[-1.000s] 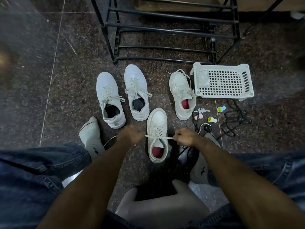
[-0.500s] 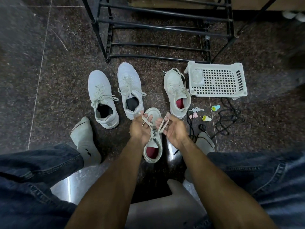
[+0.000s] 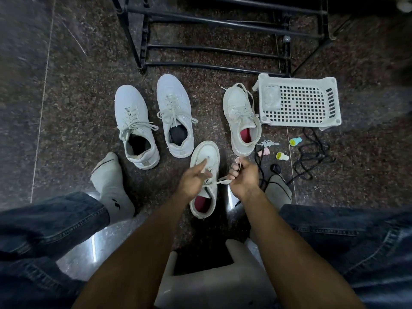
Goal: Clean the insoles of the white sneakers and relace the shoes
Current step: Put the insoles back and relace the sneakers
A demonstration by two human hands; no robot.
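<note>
Laces [image 3: 219, 182] are crossing now where I was just holding them up together; right hand [image 3: 243, 178] is gripping one end, left hand [image 3: 194, 181] pinching the other, knotting over the near sneaker [image 3: 206, 152] on the floor.

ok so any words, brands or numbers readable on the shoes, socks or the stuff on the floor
No text can be read anywhere in this view.
Sock on the left foot: a small dark mark near the ankle, a shape only, no letters legible.
Two small yellow-capped items beside the cords: marks on the caps, too small and blurred to read.
White sneaker being laced and the other shoes: no visible branding.
White basket: no label visible.
</note>
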